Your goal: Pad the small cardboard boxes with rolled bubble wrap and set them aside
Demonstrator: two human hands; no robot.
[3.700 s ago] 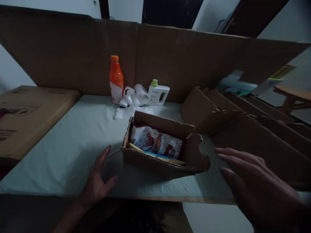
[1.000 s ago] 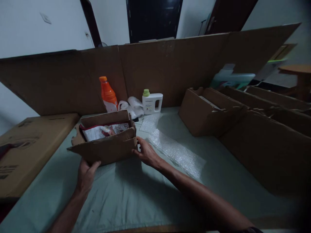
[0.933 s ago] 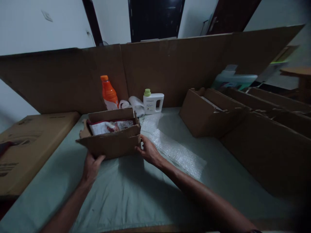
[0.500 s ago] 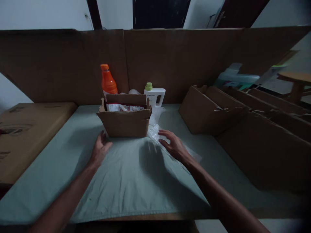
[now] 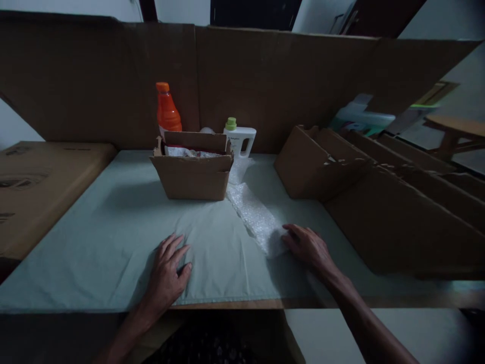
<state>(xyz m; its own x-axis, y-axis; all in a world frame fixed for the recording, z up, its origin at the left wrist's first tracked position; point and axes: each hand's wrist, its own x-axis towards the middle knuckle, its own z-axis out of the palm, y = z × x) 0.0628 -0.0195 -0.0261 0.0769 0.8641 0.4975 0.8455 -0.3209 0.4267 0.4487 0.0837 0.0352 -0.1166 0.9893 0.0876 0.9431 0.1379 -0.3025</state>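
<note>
A small open cardboard box with a white and red packet inside stands at the back middle of the cloth-covered table. A strip of bubble wrap runs from the box toward me. My right hand rests on the near end of the strip, its fingers curled on the wrap. My left hand lies flat on the cloth near the front edge, fingers spread, holding nothing.
An orange bottle and a white jug with a green cap stand behind the box against a tall cardboard wall. Folded cardboard boxes fill the right side. A flat carton lies on the left.
Both hands left the small box at the back of the table and drew toward me. My right hand went onto the near end of the bubble wrap; my left settled flat on the cloth.
</note>
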